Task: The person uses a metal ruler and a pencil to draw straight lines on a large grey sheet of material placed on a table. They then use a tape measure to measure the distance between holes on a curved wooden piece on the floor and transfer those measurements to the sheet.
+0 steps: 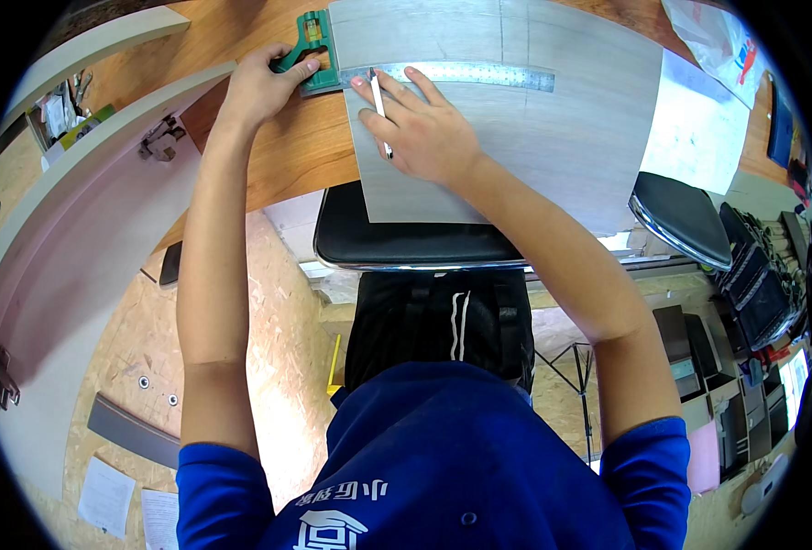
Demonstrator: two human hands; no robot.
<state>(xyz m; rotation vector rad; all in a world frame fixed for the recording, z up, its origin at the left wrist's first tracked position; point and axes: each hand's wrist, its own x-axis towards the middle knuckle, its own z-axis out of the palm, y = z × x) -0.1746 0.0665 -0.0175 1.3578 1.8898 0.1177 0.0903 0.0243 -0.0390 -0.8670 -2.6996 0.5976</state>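
A grey board (571, 137) lies on the wooden table, its near edge reaching out over a black stool. Across its far part rests the metal rule of a combination square (516, 77), whose green head (325, 46) with a spirit level butts against the board's left edge. My left hand (261, 84) grips that green head, thumb on top. My right hand (429, 133) lies over the rule with some fingertips pressing on it, while a white pen (379, 115) sits between its fingers, tip up near the rule. Faint pencil lines run along the board beyond the rule.
White paper sheets (695, 124) and a plastic bag (713, 41) lie right of the board. Black stools (406, 229) stand under the table's near edge. At left leans a pale panel with hinges (104, 229). Dark trays (713, 367) are stacked at the right.
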